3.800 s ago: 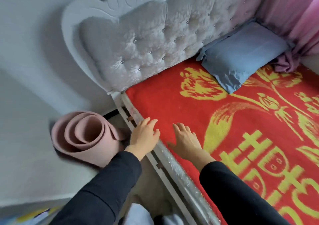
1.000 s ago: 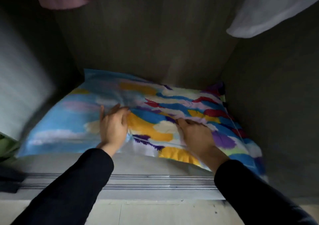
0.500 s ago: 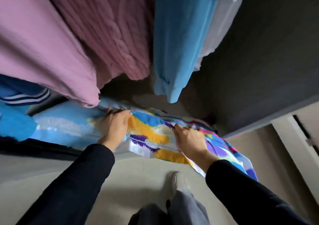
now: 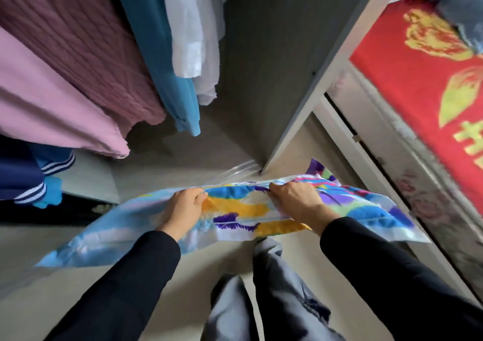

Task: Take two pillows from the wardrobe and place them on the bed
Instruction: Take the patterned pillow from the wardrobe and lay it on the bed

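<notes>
I hold a flat, brightly patterned pillow [image 4: 243, 210] in blue, yellow, purple and white, out in the air in front of the open wardrobe [image 4: 261, 53]. My left hand [image 4: 184, 207] grips its far edge left of the middle. My right hand [image 4: 294, 200] grips the same edge right of the middle. The bed [image 4: 418, 79] with its red and gold blanket lies at the right. A plain blue pillow [image 4: 462, 8] rests at the bed's top corner, partly cut off by the frame.
Hanging clothes fill the wardrobe: a pink garment [image 4: 52, 110], a maroon knit [image 4: 86, 42], a teal shirt [image 4: 159, 47], a white shirt [image 4: 193, 27]. The wardrobe's side panel [image 4: 313, 92] stands between it and the bed. My grey-trousered legs [image 4: 264, 288] are below on the beige floor.
Both hands have lifted the patterned pillow off the wardrobe floor and drawn it out and up. The view has swung right, bringing the bed into sight.
</notes>
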`<action>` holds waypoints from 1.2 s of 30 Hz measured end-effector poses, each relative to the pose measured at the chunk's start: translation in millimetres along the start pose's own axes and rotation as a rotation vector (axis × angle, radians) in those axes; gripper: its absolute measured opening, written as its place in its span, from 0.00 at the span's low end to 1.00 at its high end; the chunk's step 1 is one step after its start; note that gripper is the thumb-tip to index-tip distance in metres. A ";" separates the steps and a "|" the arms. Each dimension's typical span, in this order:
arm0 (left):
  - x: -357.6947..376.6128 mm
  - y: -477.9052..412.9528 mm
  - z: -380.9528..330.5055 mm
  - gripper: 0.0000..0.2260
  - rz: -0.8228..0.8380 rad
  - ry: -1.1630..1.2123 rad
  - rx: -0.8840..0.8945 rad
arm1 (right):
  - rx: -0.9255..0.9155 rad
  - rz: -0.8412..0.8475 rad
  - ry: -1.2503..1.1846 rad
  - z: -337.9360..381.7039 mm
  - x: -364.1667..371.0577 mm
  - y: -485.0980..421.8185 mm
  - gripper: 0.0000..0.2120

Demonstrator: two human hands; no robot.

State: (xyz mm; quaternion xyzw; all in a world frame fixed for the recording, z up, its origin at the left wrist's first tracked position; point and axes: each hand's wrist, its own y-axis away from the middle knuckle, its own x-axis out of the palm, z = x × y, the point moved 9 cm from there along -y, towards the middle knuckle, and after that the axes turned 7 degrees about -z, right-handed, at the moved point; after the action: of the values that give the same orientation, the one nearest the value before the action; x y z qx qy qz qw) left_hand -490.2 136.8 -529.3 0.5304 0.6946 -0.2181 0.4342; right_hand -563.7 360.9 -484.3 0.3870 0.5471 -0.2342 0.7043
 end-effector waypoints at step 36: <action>154.0 -220.3 -690.7 0.17 -0.040 0.432 0.480 | 0.481 -0.368 0.373 -673.6 -291.8 57.8 0.09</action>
State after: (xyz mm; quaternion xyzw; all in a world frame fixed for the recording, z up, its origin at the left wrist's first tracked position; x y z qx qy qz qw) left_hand -960.4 673.2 -328.0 0.6379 0.7098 -0.2668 0.1347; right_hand -1002.3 907.6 -258.4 0.4726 0.6561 -0.4046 0.4270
